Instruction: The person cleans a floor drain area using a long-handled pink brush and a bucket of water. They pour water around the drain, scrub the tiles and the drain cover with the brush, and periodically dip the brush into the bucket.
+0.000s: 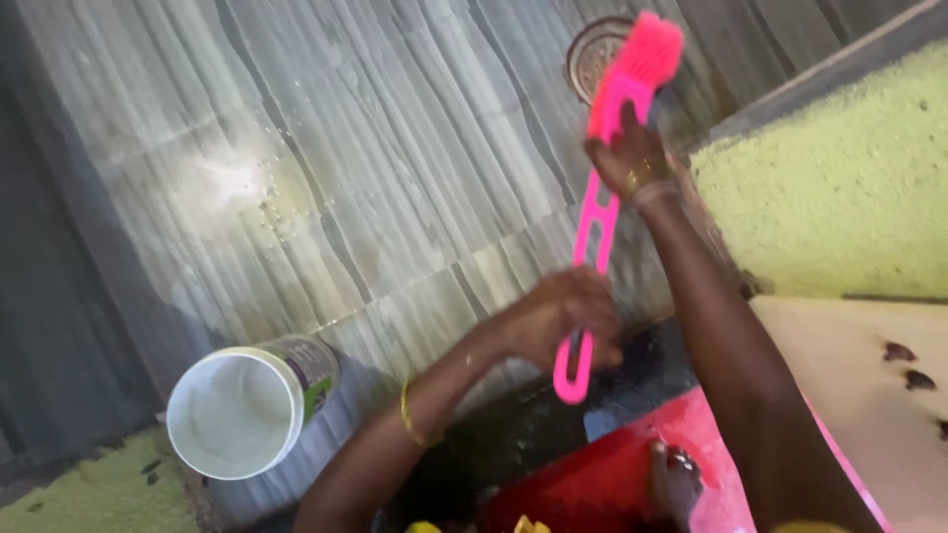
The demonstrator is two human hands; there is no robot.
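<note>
Your left hand (565,318) fingers wrapped round lower handle of long bright pink plastic scrubbing brush (609,168). Your right hand (629,158) clasps upper handle just below bristle head, upper right of frame. Brush long axis near vertical, head over round metal floor drain (591,51). White plastic tub (242,405) lower left, well apart. Right fingertips hidden behind handle.

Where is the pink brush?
The pink brush is upper right in the head view, held by both hands over the grey tiles, bristles by the round drain.

white tub (242,407) on wet grey tiles (395,178), round drain (591,49) beyond.
</note>
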